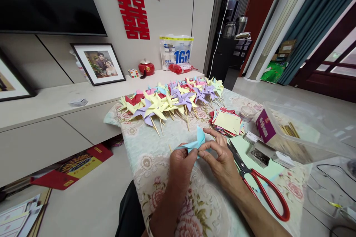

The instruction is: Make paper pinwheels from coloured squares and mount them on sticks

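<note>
A light-blue paper pinwheel (pixel 198 140) is held up over the flowered tablecloth, its blades folded in toward the middle. My left hand (pixel 182 161) grips it from the left, thumb pressed near the centre. From the right, the thumb and forefinger of my right hand (pixel 218 152) pinch the same paper close to its centre; whether a pin is between them is hidden. A thin wooden stick (pixel 170 149) shows just past my left hand. Large scissors (pixel 257 177) with red handles lie beside my right forearm on pale green paper (pixel 239 143).
Finished pinwheels (pixel 167 102) on sticks crowd the table's far side. Right of them lie cut paper squares (pixel 226 121), a round clear container (pixel 247 113), a small box of metal pins (pixel 260 153) and a clear plastic bin (pixel 294 137) holding sticks. A low cabinet (pixel 102 90) stands behind.
</note>
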A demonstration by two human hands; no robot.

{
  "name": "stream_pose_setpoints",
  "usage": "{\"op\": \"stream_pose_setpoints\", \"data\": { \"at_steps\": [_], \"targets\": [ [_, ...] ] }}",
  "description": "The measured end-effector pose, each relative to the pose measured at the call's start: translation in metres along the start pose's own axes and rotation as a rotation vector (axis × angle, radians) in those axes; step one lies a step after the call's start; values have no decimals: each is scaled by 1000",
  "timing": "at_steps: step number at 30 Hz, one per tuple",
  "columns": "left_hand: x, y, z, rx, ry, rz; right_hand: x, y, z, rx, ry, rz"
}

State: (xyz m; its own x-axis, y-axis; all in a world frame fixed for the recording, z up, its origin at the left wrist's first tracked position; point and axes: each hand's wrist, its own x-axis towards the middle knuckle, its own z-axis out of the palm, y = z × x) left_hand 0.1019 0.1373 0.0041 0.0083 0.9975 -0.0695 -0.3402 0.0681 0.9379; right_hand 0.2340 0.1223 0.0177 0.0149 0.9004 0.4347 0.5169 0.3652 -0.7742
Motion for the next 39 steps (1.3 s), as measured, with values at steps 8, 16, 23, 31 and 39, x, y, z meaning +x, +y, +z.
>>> {"op": "stream_pose_setpoints", "data": {
  "at_steps": [8,16,23,31,39],
  "targets": [
    [3,-4,0,-24,14,-7,0,-1,1,41,22,39],
    [1,-2,0,62,35,24,1,-1,1,78,6,82],
    [0,0,0,80,26,16,2,-1,1,130,1,117],
    [1,1,2,100,41,-14,3,0,1,201,-16,167],
    [0,3,2,104,43,-12,3,1,1,188,-20,174]
  ]
}}
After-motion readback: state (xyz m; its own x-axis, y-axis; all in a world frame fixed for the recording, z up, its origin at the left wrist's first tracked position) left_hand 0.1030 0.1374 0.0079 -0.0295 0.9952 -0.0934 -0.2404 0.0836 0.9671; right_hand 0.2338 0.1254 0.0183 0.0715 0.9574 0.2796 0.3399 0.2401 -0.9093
